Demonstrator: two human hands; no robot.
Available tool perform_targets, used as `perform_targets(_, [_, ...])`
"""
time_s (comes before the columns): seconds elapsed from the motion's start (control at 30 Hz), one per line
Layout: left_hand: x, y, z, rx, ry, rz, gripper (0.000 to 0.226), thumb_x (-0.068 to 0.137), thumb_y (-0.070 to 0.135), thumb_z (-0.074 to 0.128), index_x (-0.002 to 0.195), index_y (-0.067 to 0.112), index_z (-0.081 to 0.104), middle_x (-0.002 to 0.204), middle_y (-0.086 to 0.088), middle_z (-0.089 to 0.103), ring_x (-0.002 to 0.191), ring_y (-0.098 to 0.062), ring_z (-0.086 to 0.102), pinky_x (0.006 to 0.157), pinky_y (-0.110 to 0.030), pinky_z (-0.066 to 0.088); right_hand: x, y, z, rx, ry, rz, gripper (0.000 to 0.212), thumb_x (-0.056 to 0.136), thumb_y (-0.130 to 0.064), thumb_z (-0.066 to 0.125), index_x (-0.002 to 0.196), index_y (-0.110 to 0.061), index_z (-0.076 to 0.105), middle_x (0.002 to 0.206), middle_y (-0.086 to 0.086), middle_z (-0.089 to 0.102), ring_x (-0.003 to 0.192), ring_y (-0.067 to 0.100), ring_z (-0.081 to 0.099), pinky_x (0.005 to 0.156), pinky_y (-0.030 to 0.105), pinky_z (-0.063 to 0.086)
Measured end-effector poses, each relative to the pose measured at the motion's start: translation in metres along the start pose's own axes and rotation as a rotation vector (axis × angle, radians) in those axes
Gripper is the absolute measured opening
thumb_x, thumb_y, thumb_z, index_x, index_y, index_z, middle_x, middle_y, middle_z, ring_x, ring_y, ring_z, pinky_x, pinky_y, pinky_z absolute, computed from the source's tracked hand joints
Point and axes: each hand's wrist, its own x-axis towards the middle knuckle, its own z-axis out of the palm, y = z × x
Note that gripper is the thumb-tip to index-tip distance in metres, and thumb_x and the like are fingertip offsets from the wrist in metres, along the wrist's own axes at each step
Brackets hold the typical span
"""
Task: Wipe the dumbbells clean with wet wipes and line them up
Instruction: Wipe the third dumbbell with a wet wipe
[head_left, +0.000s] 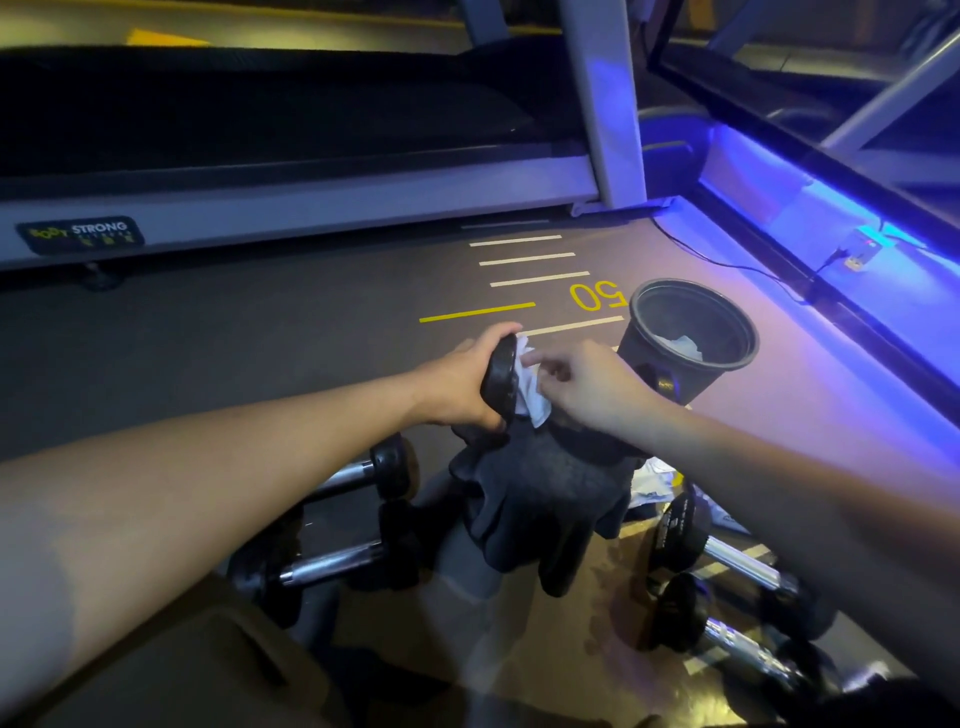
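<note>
Head view, looking down over both forearms to the gym floor. Grips with the left hand (457, 384) one black end of the held dumbbell (500, 374), fingers curled round its rim, raised above the knee so that the end face turns toward the other hand. Pinches with the right hand (592, 384) a white wet wipe (535, 400), pressed against that face: by the look of it, mid-wipe on this weight. Cannot see the handle or the far end, hidden behind the hands and the black gloves (540, 499) draped over the knee. Possibly set there, off the hands, for a better feel of the thin wipe, though that is a guess.

Stands just beyond the right hand: a black bin (636, 358), open-topped, with crumpled white wipes inside. Likely placed within reach for dropping used ones. Lies near the right knee: a pale packet (654, 480), perhaps the wipe pack, too blurred to confirm.

Rest on the floor either side of the legs: the left pair of dumbbells (332, 564) and the right pair of dumbbells (727, 558), each pair roughly parallel. Cannot tell which are already clean. Suggests sorting by side, with one single row not yet made.
</note>
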Motion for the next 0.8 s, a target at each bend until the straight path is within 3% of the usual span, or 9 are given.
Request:
perform_targets(0.13, [0.000,0.000,-0.001,0.009,0.007,0.010,0.115,0.066,0.023,0.085,0.152,0.044,0.012,0.150,-0.002,0.036,0.123,-0.024,0.051,0.094,-0.035,0.052,0.005,0.011,0.004,-0.107,0.035,-0.120,0.030,0.077,-0.020,0.073,0.106,-0.029,0.071,0.097,-0.003,0.049,0.091,0.022,0.053,0.083,0.039,0.048])
perform_targets(0.3, [-0.001,0.001,-0.001,0.029,0.000,-0.004,0.117,0.063,0.026,0.085,0.151,0.044,0.011,0.149,-0.003,0.036,0.122,-0.026,0.053,0.092,-0.043,0.055,0.013,0.008,0.008,-0.119,0.035,-0.123,0.036,0.070,-0.032,0.083,0.099,-0.026,0.062,0.097,-0.006,0.058,0.090,0.019,0.056,0.075,0.034,0.044])
perform_targets(0.43, [0.000,0.000,-0.001,0.011,-0.005,0.001,0.116,0.062,0.026,0.085,0.150,0.044,0.012,0.145,-0.005,0.039,0.121,-0.027,0.054,0.091,-0.047,0.056,0.018,0.004,0.017,-0.237,0.051,-0.128,0.052,0.073,-0.033,0.077,0.119,-0.025,0.056,0.111,-0.003,0.070,0.100,0.028,0.063,0.069,0.031,0.036])
perform_targets(0.57, [0.002,-0.002,-0.001,0.003,0.000,0.002,0.116,0.060,0.029,0.085,0.150,0.043,0.014,0.144,-0.006,0.040,0.122,-0.027,0.052,0.093,-0.046,0.054,0.017,0.006,0.019,-0.366,0.057,-0.127,0.047,0.076,-0.045,0.070,0.120,-0.033,0.059,0.105,0.001,0.073,0.101,0.033,0.063,0.069,0.034,0.038])
perform_targets(0.8, [0.004,-0.004,-0.001,-0.018,0.012,0.006,0.116,0.058,0.030,0.088,0.149,0.042,0.017,0.144,-0.006,0.041,0.125,-0.026,0.050,0.099,-0.043,0.051,0.017,-0.001,0.016,-0.496,-0.023,-0.131,0.049,0.073,-0.054,0.071,0.113,-0.028,0.060,0.097,0.006,0.070,0.099,0.033,0.063,0.067,0.034,0.036])
